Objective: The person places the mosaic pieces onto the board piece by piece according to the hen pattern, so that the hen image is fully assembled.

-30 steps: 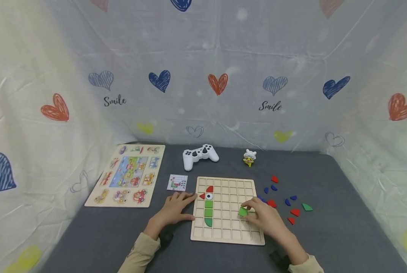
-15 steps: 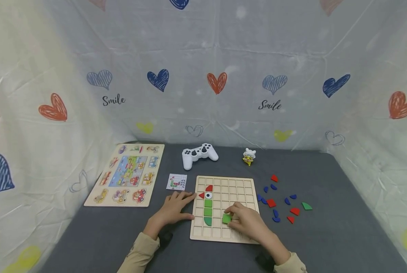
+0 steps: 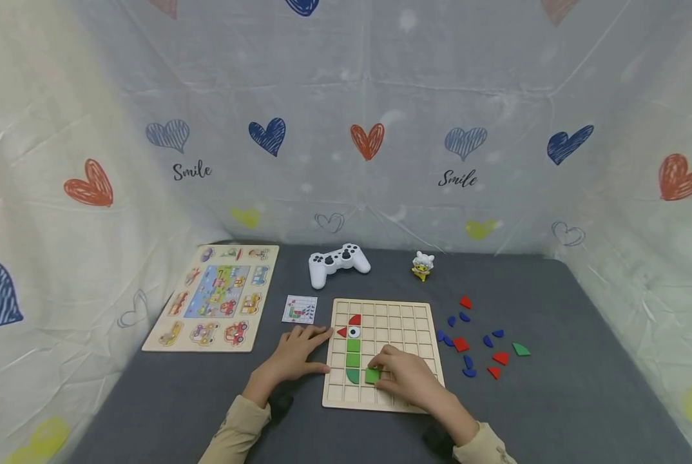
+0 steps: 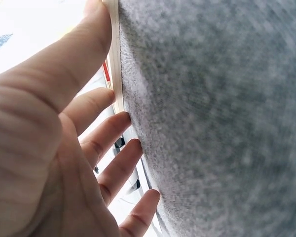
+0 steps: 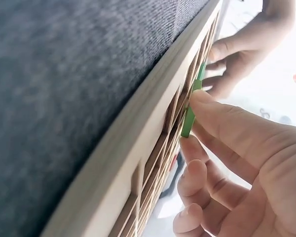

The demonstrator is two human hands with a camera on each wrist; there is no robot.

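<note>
A wooden grid board (image 3: 404, 322) lies on the dark table. In its left part sit a red quarter piece (image 3: 354, 319), a red triangle (image 3: 343, 332), a round eye piece (image 3: 354, 332), green squares (image 3: 353, 352) and a green quarter piece (image 3: 353, 376). My right hand (image 3: 406, 377) pinches a green square tile (image 3: 372, 376) between thumb and fingers, low over the grid, just right of the quarter piece. With fingers spread, my left hand (image 3: 294, 356) touches the board's left edge; thumb and index fingertip meet the rim in the left wrist view.
Loose blue pieces (image 3: 464, 317), red pieces (image 3: 500, 358) and a green quarter piece (image 3: 521, 349) lie right of the board. A pattern card (image 3: 299, 309), a picture puzzle (image 3: 218, 290), a white game controller (image 3: 339, 263) and a small figurine (image 3: 422, 265) stand around it.
My right hand has moved left across the board with the green square tile, from the right-hand cells to beside the green quarter piece. The left hand has stayed at the edge.
</note>
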